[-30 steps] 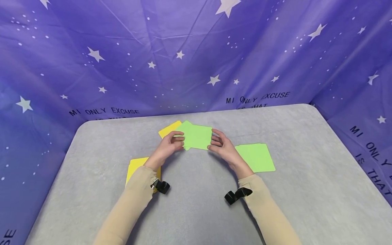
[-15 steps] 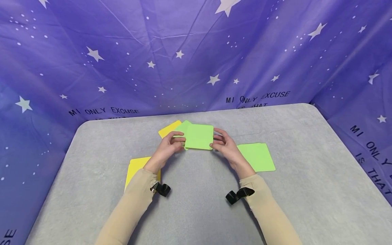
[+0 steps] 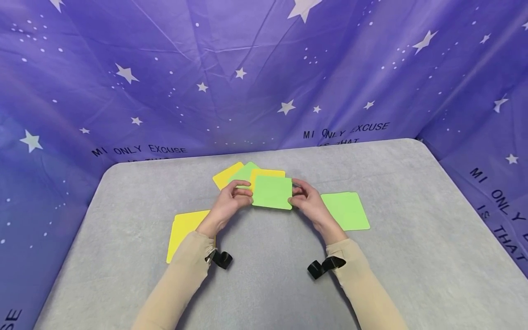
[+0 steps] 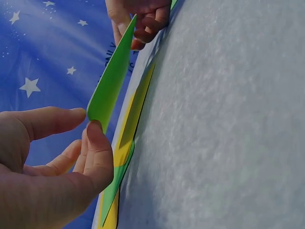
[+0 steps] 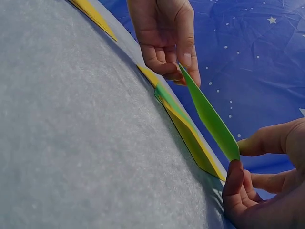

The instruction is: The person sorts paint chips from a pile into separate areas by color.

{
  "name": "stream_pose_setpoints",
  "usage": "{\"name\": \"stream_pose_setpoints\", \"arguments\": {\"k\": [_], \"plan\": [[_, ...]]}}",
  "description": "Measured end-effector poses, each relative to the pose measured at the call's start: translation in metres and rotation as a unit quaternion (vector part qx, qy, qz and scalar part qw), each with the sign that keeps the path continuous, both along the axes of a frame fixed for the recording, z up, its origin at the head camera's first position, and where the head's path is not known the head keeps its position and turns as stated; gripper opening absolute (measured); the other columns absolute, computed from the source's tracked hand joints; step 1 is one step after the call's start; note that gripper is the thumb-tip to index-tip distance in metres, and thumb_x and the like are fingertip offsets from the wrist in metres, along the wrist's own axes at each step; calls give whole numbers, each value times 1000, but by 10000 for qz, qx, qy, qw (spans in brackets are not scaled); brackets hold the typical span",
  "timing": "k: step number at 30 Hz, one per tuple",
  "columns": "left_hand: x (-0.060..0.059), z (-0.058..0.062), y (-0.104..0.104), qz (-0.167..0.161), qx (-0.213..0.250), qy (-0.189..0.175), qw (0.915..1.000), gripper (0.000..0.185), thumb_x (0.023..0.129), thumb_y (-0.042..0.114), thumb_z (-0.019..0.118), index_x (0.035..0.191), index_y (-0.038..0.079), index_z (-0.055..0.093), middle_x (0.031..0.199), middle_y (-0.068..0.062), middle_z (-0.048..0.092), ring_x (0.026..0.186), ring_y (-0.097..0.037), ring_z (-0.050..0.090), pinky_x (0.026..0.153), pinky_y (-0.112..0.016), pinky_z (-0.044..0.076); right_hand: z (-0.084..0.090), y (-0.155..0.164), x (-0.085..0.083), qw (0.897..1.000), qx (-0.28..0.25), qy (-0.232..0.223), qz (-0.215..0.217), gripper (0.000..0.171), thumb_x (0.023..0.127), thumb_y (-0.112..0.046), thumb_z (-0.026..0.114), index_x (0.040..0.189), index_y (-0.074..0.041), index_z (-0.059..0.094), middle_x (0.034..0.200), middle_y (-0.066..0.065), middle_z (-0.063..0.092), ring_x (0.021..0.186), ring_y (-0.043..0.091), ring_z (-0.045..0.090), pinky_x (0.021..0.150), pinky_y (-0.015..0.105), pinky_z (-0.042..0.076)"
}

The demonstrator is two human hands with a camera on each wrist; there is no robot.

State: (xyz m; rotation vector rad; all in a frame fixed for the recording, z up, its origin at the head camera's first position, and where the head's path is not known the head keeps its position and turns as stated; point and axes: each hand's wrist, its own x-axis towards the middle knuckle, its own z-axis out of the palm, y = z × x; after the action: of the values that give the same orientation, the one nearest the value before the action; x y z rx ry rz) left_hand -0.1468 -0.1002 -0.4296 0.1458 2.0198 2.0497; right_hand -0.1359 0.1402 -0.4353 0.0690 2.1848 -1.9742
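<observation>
A square green card point(image 3: 272, 192) is held level between my two hands, just above the table. My left hand point(image 3: 232, 201) pinches its left edge between thumb and finger; the left wrist view shows the fingertips at the card's corner point(image 4: 107, 95). At the opposite edge, my right hand point(image 3: 308, 200) pinches the card the same way, as the right wrist view shows. Below and behind it lies a yellow card point(image 3: 268, 173), partly covered in the head view. That one overlaps a green card point(image 3: 244, 172), which overlaps another yellow card point(image 3: 228, 174), forming a row.
A yellow card stack point(image 3: 183, 229) lies at the left, partly hidden by my left forearm. To the right is a green card stack point(image 3: 348, 211), near my right wrist. Behind the grey table point(image 3: 268, 275) hangs a purple starry curtain point(image 3: 247, 91).
Both hands have drawn the green card slightly toward me and to the right. A yellow card now shows beneath it, lying on the row's green card. The side stacks stay put.
</observation>
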Motion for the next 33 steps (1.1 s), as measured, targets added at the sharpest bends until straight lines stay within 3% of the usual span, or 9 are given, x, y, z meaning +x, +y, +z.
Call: {"name": "stream_pose_setpoints", "arguments": {"k": [7,14,24,33], "plan": [[4,3,10,-216,42,-378,9990,56,81,-15,61,134,-5,44,95,-11,56,80,-12,63,81,-26,50,1,9,7,9999,-60,49,74,63,86,8,58,145,4,36,108,11,45,82,8,48,72,17,44],[6,-3,20,-474,145,-365,9981,69,81,-14,60,144,-2,33,91,-6,55,81,-11,61,79,-26,49,4,24,13,9998,-168,10,123,62,87,7,57,146,3,35,110,12,44,84,8,51,75,18,45],[8,-4,43,-717,344,-359,9962,71,80,-14,62,145,2,36,88,-5,53,77,-13,59,77,-24,49,6,50,19,9983,-569,-53,144,65,88,7,57,148,-2,34,104,9,49,83,7,53,77,19,47],[8,-6,59,-833,609,-378,9939,72,80,-16,61,145,4,36,87,-5,53,76,-13,59,78,-26,50,6,69,22,9996,-225,-39,153,65,88,4,59,148,-4,35,99,6,51,82,8,53,72,21,47]]}}
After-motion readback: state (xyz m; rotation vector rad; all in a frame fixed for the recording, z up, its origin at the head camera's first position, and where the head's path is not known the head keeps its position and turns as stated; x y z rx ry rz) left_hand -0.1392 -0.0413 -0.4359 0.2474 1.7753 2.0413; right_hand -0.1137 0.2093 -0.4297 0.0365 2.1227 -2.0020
